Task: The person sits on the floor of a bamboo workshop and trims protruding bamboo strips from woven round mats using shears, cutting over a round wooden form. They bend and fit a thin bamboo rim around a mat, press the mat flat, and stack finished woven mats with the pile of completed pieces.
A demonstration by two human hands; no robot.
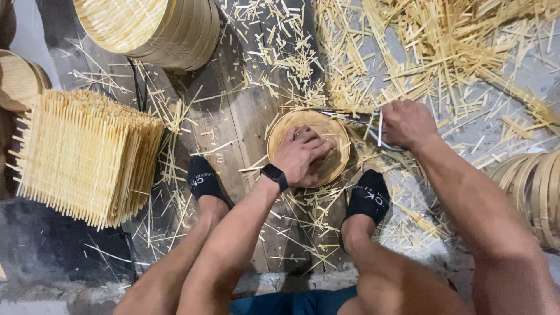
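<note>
Landmark: the dark wooden board lying on the floor. Left of the board, a square stack of woven bamboo lattice mats, slat ends bristling at its edges. Above the board's upper left end, a tilted stack of round bamboo steamer rings. Far left of it, part of another round bamboo tray. Right of the board, a thick litter of cut bamboo slivers. Far right, upright bamboo hoops. A black cable crosses the board's left edge.
</note>
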